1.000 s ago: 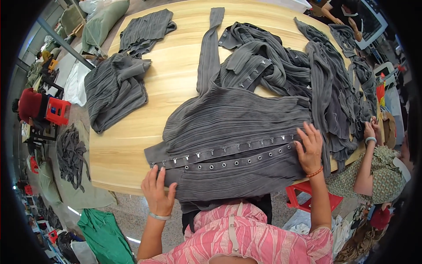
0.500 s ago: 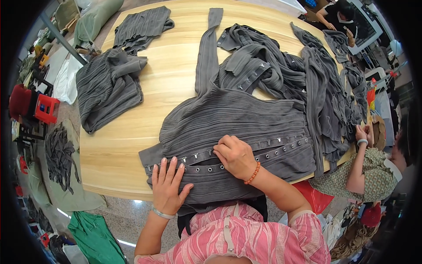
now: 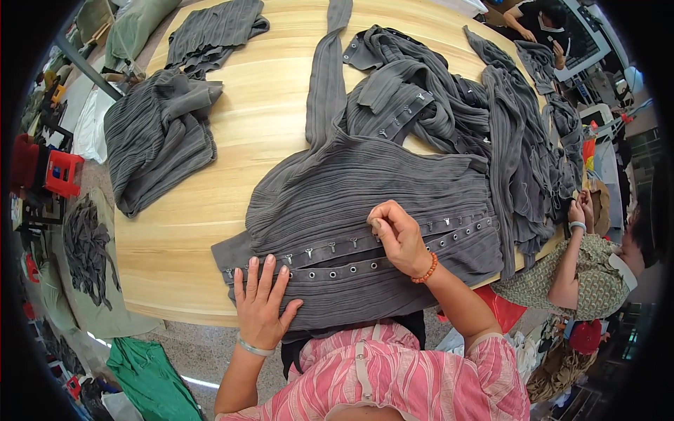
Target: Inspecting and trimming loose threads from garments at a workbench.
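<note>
A dark grey ribbed garment (image 3: 365, 172) lies spread on the table in front of me. A strip of metal hooks (image 3: 309, 253) crosses it, with a row of metal eyelets (image 3: 353, 269) on the nearer edge and a narrow gap between them. My left hand (image 3: 261, 309) rests flat on the cloth, open, its fingertips by the hooks at the left end. Over the hook strip, right of the middle, my right hand (image 3: 399, 240) is closed with fingers curled together. Whether anything sits in its fingertips is hidden.
Folded grey garments lie at the left (image 3: 161, 133) and far left (image 3: 214, 31) of the wooden table (image 3: 260, 91). A heap of similar garments (image 3: 428, 91) spreads behind and to the right. Another person (image 3: 586, 270) works at the right edge; one more (image 3: 537, 24) is at the far right.
My right hand has moved right along the hook strip, uncovering hooks and eyelets. My left hand stays flat on the cloth. The view has shifted slightly.
</note>
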Available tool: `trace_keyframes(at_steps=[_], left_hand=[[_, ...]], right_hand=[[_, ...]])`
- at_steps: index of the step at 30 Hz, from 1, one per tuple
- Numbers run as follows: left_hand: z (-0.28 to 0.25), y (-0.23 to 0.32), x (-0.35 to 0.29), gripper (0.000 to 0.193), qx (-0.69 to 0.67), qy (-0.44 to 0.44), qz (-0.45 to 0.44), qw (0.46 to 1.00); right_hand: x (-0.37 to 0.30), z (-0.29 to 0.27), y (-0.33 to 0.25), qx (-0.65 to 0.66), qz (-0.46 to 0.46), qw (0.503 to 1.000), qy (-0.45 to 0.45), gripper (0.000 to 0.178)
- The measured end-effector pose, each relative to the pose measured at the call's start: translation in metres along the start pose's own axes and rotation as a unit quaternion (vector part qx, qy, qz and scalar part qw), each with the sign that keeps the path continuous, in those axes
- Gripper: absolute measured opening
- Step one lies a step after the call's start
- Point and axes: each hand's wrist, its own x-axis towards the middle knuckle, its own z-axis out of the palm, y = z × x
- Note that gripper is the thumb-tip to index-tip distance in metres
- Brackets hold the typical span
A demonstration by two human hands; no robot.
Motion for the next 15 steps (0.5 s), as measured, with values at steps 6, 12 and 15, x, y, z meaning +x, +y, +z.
trace_keyframes(at_steps=[6, 12, 15], left_hand=[[0.002, 0.0, 0.001, 0.058, 0.002, 0.003, 0.001, 1.0], [-0.002, -0.002, 0.002, 0.057, 0.004, -0.004, 0.002, 1.0], [-0.003, -0.004, 0.0, 0.059, 0.0, -0.007, 0.001, 1.0]], right_hand=[[-0.005, 0.002, -0.024, -0.239, -0.191, 0.95, -0.058, 0.011], [-0.007, 0.025, -0.015, -0.345, -0.245, 0.899, -0.112, 0.018], [-0.007, 0.025, -0.014, -0.355, -0.248, 0.895, -0.106, 0.019]])
